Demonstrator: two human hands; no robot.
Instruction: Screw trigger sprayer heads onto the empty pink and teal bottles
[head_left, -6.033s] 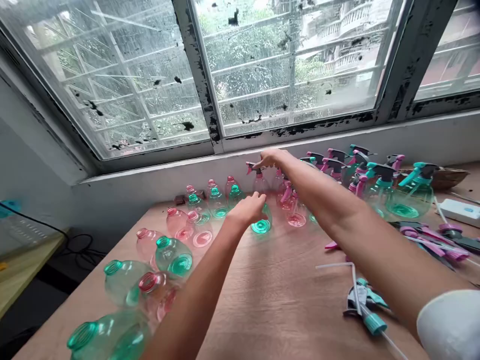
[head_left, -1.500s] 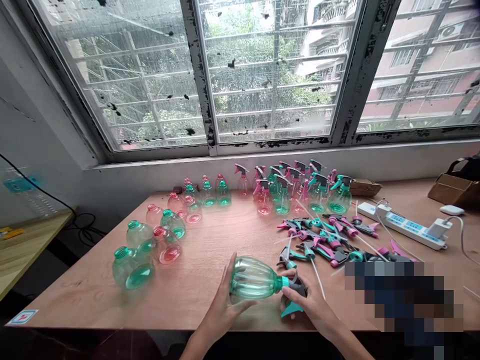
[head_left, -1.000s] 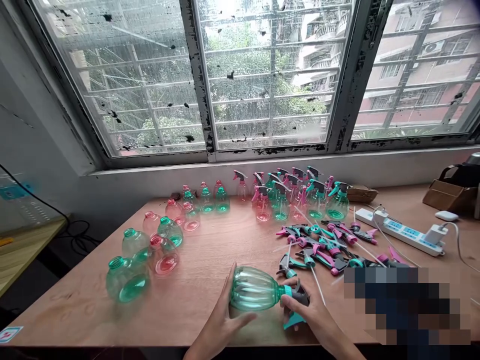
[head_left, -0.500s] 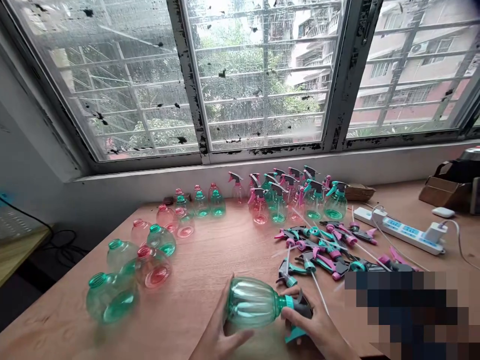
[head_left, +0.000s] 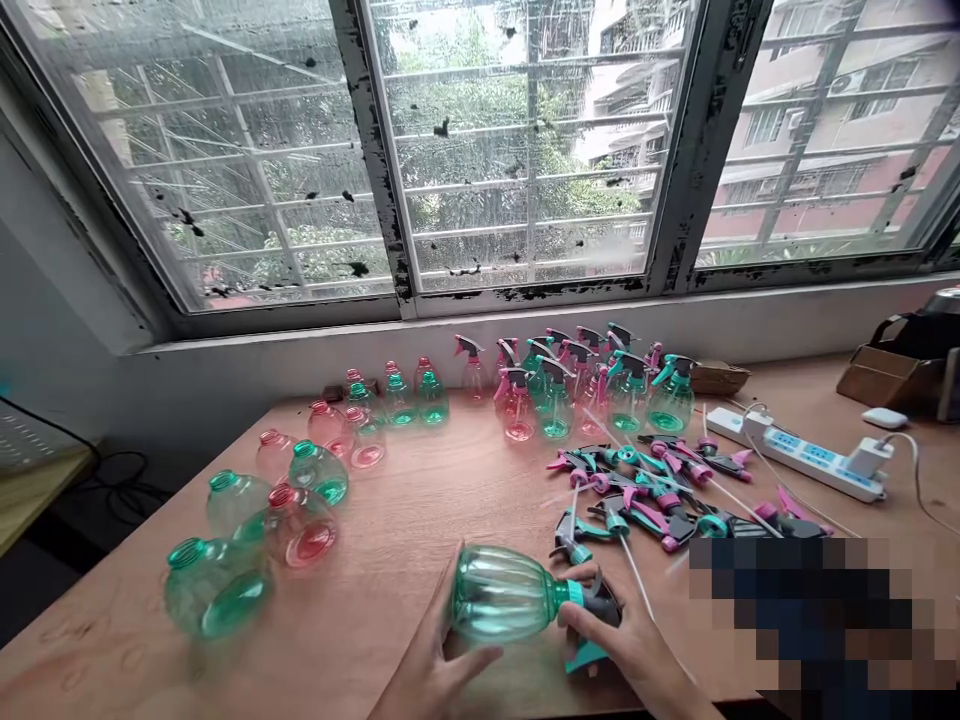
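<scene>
A green transparent spray bottle (head_left: 502,595) lies sideways in the air between my hands, low in the view. My left hand (head_left: 442,635) wraps round its rounded base, thumb below and fingers on the far side. At the neck, my right hand (head_left: 622,635) grips the black and teal trigger head (head_left: 596,603), its thumb against the teal collar. The trigger's teal lever points down toward me. Just beyond my right hand lies a pile of loose trigger heads (head_left: 660,490), pink, teal and black, several with white tubes.
Open green bottles (head_left: 217,590) and red bottles (head_left: 300,525) line the table's left side. Assembled spray bottles (head_left: 555,410) stand at the back by the window wall. A white power strip (head_left: 799,455) and a cardboard box (head_left: 896,375) are at the right. A blurred patch covers the lower right.
The view has tilted slightly, so everything sits a little higher in the picture. Both hands keep their hold on the spray bottle and its trigger head, with hardly any visible movement.
</scene>
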